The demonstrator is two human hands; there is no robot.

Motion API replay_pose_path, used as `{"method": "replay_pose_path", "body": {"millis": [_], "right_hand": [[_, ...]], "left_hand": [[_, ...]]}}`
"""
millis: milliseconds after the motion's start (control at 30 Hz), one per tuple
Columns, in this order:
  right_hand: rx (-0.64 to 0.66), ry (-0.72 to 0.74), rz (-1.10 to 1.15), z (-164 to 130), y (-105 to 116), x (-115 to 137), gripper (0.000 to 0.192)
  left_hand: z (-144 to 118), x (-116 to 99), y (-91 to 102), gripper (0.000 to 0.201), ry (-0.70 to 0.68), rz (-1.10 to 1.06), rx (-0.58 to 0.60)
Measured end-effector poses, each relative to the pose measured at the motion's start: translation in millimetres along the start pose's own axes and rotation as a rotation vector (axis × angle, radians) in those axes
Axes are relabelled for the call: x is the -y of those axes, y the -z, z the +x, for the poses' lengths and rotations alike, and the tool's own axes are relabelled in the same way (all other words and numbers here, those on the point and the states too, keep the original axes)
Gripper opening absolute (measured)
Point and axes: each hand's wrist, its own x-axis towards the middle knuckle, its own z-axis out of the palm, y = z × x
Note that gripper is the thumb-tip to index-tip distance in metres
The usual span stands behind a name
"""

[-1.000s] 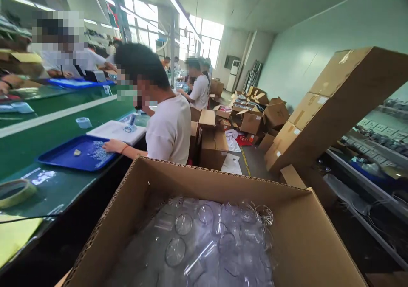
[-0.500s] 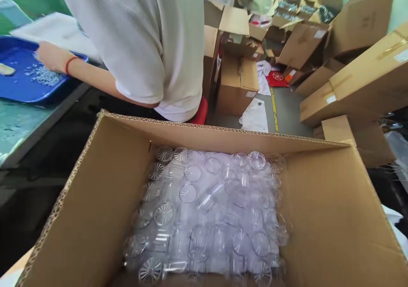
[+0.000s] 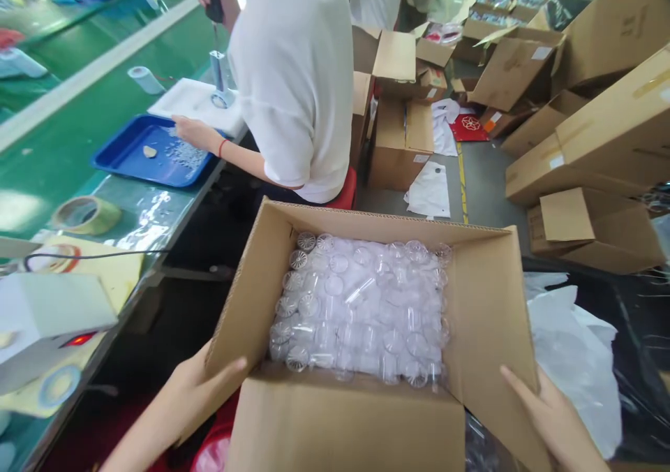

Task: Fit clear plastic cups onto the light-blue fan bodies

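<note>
Between my hands is an open cardboard box [image 3: 345,423], its near flap folded out towards me. Rows of clear plastic cups [image 3: 361,318] with ribbed round ends lie inside it, over something white. My left hand [image 3: 202,385] grips the box's left side, thumb on the inner face and fingers hidden behind the cardboard. On the right side my right hand [image 3: 544,406] does the same, its thumb over the inner face and the other fingers out of sight.
Ahead a co-worker in a white shirt [image 3: 298,88] sits at a green workbench [image 3: 130,207] with a blue tray [image 3: 157,172] and a tape roll [image 3: 86,215]. Cardboard boxes [image 3: 601,137] crowd the right. White plastic sheeting [image 3: 573,360] lies beside the box.
The box now looks smaller and farther off, with its near flap in view. Both my hands have come into sight on its sides. The co-worker's other hand now shows, holding a dark-handled tool.
</note>
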Motion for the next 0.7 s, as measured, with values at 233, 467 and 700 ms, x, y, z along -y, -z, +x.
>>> {"method": "replay_pose_path", "body": {"millis": [233,467,700], "right_hand": [[0.14,-0.087,0.234,-31,-12,-17,0.055],[0.142,-0.166,0.336,-2,22,-36,0.052],[0.094,-0.163,0.321,47,27,-89,0.046]], "left_hand": [[22,-7,47.4,0.049,0.043,0.34,-0.304],[56,15,49.7,0.073,0.114,0.388,-0.407],[100,36,-35.1,0.064,0.004,0.298,-0.373]]}}
